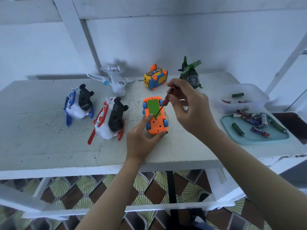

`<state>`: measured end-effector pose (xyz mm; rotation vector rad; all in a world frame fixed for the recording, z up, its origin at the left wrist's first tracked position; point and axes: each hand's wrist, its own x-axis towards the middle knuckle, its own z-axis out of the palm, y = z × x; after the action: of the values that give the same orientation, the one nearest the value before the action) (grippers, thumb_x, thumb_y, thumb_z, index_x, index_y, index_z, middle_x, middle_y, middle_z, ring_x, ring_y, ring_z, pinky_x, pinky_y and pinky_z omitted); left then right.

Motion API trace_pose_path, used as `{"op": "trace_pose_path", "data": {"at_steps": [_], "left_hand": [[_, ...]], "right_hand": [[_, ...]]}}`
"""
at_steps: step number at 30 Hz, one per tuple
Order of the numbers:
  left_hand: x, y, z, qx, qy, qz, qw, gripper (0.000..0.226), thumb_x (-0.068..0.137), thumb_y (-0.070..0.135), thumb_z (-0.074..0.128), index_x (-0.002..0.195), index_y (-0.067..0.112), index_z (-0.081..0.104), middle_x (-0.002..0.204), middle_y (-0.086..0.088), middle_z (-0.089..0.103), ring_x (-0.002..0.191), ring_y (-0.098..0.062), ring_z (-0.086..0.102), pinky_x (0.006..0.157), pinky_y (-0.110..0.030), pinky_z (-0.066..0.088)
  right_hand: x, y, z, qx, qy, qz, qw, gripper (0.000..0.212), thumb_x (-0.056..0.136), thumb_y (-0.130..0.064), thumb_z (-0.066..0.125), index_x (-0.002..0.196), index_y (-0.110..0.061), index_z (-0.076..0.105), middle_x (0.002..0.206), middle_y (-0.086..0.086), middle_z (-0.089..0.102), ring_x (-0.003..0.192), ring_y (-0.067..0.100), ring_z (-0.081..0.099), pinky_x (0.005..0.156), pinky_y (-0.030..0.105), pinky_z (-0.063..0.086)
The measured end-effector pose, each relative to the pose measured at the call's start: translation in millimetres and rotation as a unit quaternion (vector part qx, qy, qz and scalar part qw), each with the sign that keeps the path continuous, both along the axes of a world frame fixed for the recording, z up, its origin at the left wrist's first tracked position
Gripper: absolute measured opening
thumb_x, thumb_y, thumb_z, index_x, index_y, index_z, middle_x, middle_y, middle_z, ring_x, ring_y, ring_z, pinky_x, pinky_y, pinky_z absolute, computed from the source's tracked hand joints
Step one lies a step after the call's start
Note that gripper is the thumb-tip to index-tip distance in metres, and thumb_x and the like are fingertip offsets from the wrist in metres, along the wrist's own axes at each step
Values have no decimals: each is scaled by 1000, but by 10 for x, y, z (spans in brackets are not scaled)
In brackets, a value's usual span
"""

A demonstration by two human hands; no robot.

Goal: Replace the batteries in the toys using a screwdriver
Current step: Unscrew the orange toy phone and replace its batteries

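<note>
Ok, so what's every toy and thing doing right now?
orange car: upside down, left hand holds it
green cover: closed
screwdriver: right hand grips it, tip on cover
clear box: open
teal lid: holds loose batteries
yellow bus: on its side
red-and-white toy: tipped over, black underside showing

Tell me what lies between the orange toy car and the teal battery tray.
Head view: only the right hand, holding the screwdriver; otherwise bare table.
</note>
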<state>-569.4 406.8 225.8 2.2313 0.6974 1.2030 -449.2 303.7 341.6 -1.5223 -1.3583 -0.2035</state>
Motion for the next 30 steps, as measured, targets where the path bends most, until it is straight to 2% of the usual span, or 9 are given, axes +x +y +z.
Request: {"op": "trace_pose_path", "data": {"at_steps": [3,7,10,15,18,22,25,28,30], "left_hand": [[-1,8,0,1,-2,-1,1000,73,71,61,66,121,7,64,103,-6,73,74,-12,66,61,-15,49],[-3,15,-9,-1,-3,-2,1000,73,71,60,67,121,8,64,104,-5,73,75,-12,67,61,-20,53],[-5,15,-10,-3,-2,-3,1000,74,71,61,66,122,8,64,105,-6,72,77,-13,67,60,-21,54],[-6,9,-5,-4,1,-4,1000,74,71,61,67,122,8,64,102,-5,72,73,-14,67,59,-25,55],[-4,9,-7,-4,3,-5,1000,74,71,60,68,123,8,63,104,-5,72,74,-12,66,61,-22,54],[-4,3,-1,-4,8,-7,1000,75,70,60,70,123,8,64,106,-5,72,77,-9,64,63,-12,47],[-3,7,-4,-1,13,-5,1000,74,69,57,73,124,8,64,105,-6,72,77,-8,62,63,-10,44],[-4,10,-1,2,9,-3,1000,74,70,60,69,123,8,64,103,-5,72,75,-8,61,63,-10,44],[0,7,0,7,11,-3,1000,74,69,58,73,123,8,64,102,-5,72,76,-8,62,63,-10,43]], "right_hand": [[7,11,9,-8,-17,-6,1000,24,91,-4,57,115,-3,57,90,2,65,84,6,65,78,9,51],[16,34,-15,-21,-30,-9,999,25,90,-3,59,115,-2,57,89,-4,59,84,-8,57,75,-2,43],[17,41,-18,-24,-40,-7,999,25,91,-5,58,116,-2,56,90,-3,61,82,1,61,77,3,47],[14,41,16,-36,-107,14,994,27,91,-8,55,117,-3,56,97,4,66,84,14,65,76,24,56],[7,60,46,-57,-130,27,989,28,91,-10,53,119,-4,55,100,7,66,86,19,66,76,33,58],[26,134,95,-47,-67,55,995,23,88,-3,56,110,-4,56,108,-3,59,90,6,61,88,26,53],[30,179,167,-67,-12,86,994,26,88,0,58,113,-6,56,101,1,63,85,4,64,87,25,54],[36,225,198,-63,-49,82,993,31,87,-5,64,118,-8,61,93,5,65,81,9,64,82,20,54],[33,259,193,-55,-85,72,992,29,88,-17,65,116,-9,65,89,7,64,79,16,62,77,26,54]]}}
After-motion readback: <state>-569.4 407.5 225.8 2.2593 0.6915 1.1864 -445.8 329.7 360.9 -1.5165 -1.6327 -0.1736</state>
